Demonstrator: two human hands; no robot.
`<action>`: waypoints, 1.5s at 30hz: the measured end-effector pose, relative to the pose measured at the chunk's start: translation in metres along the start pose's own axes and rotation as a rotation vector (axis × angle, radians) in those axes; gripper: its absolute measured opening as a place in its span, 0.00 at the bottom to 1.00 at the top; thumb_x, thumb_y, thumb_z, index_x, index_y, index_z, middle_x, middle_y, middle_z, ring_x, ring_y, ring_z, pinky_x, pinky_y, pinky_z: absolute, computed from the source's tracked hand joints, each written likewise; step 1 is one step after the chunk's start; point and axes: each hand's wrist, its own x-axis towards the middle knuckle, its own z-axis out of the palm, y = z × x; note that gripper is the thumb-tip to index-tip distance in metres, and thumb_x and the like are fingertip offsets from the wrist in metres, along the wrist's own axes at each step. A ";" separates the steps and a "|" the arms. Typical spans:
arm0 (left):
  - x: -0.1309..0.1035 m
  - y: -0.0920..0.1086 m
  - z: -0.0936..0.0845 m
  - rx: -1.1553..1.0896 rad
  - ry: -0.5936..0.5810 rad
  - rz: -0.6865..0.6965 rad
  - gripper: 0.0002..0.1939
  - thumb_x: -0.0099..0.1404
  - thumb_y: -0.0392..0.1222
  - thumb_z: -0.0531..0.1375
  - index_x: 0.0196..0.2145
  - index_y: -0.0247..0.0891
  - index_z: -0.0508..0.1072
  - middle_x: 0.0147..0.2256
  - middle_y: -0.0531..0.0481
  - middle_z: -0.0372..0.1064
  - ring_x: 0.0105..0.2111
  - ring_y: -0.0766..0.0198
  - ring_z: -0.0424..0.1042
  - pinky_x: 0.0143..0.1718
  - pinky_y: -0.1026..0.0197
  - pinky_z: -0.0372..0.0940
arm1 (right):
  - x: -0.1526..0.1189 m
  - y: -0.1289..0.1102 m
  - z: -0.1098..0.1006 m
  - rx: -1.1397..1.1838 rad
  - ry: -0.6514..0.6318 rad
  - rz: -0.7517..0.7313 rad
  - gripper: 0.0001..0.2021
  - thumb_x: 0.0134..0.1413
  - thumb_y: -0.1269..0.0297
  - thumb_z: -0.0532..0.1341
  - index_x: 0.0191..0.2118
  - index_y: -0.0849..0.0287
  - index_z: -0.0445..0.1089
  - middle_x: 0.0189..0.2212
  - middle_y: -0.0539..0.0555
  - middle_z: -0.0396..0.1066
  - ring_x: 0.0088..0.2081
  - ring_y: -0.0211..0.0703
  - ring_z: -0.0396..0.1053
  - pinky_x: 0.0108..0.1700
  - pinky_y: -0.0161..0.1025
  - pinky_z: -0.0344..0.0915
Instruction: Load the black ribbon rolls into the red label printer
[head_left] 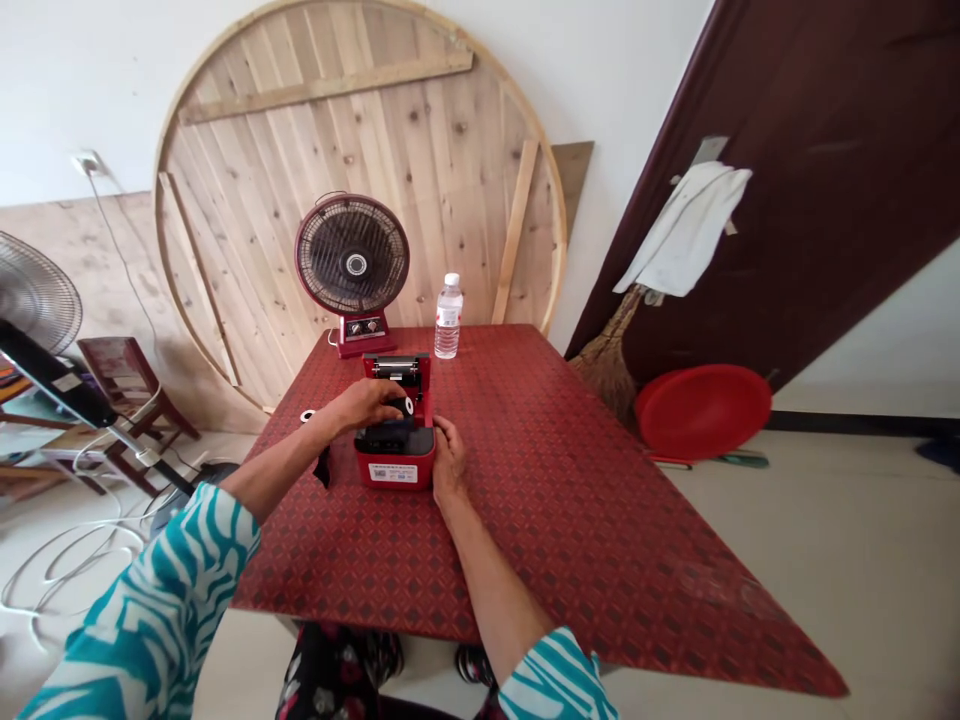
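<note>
A red and black label printer (pixel 396 472) stands on the table with its lid raised toward the back. My left hand (pixel 367 403) reaches over it from the left, fingers closed round a black ribbon roll (pixel 406 407) with a white core end. The roll is at the printer's open inside; whether it is seated there I cannot tell. Against the printer's right side my right hand (pixel 450 460) is pressed, its fingers curled at the side. Left of the printer lie a small white ring (pixel 307 415) and a crumpled black strip (pixel 322 468).
A red-patterned cloth covers the table (pixel 570 500). Behind the printer stand a small red fan (pixel 352 255) and a water bottle (pixel 448 318). A large round wooden board (pixel 360 130) leans on the wall. To the right are a broom (pixel 607 360) and a red basin (pixel 703 410).
</note>
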 end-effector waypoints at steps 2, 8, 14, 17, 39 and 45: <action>0.011 0.002 0.004 0.099 -0.077 0.000 0.10 0.51 0.37 0.65 0.34 0.43 0.80 0.36 0.51 0.78 0.39 0.57 0.75 0.40 0.62 0.66 | 0.000 -0.001 0.000 0.007 -0.001 0.006 0.17 0.51 0.54 0.56 0.42 0.54 0.75 0.42 0.53 0.76 0.47 0.47 0.69 0.52 0.45 0.64; 0.035 0.006 0.023 0.272 -0.214 -0.062 0.10 0.47 0.30 0.65 0.25 0.45 0.79 0.29 0.51 0.79 0.35 0.56 0.76 0.34 0.63 0.64 | -0.001 -0.006 -0.001 -0.010 -0.006 0.017 0.17 0.51 0.54 0.56 0.43 0.54 0.75 0.44 0.54 0.75 0.48 0.47 0.69 0.54 0.45 0.62; 0.029 0.002 0.013 0.134 -0.278 0.033 0.05 0.54 0.36 0.64 0.29 0.42 0.80 0.31 0.52 0.79 0.34 0.59 0.76 0.35 0.64 0.64 | -0.001 -0.004 -0.002 0.004 -0.011 0.014 0.18 0.51 0.53 0.56 0.44 0.55 0.75 0.44 0.54 0.75 0.48 0.47 0.69 0.54 0.45 0.62; 0.000 -0.005 0.010 -0.149 -0.094 0.024 0.12 0.61 0.46 0.61 0.39 0.41 0.80 0.37 0.51 0.80 0.36 0.60 0.76 0.38 0.64 0.66 | -0.001 -0.002 -0.004 0.002 -0.016 0.017 0.18 0.52 0.53 0.57 0.44 0.55 0.75 0.44 0.54 0.75 0.47 0.47 0.69 0.53 0.45 0.63; -0.072 -0.004 0.076 0.132 0.630 0.424 0.15 0.67 0.51 0.59 0.46 0.42 0.76 0.44 0.43 0.77 0.48 0.54 0.73 0.56 0.46 0.59 | 0.074 -0.054 0.023 0.037 -0.004 0.026 0.26 0.49 0.44 0.58 0.50 0.53 0.71 0.54 0.55 0.72 0.53 0.48 0.70 0.52 0.47 0.65; -0.071 -0.005 0.077 0.183 0.665 0.410 0.13 0.64 0.52 0.61 0.43 0.44 0.78 0.46 0.43 0.77 0.54 0.50 0.69 0.60 0.42 0.55 | 0.088 -0.062 0.030 0.036 -0.189 -0.101 0.22 0.53 0.43 0.55 0.41 0.53 0.75 0.45 0.52 0.77 0.48 0.46 0.71 0.53 0.48 0.65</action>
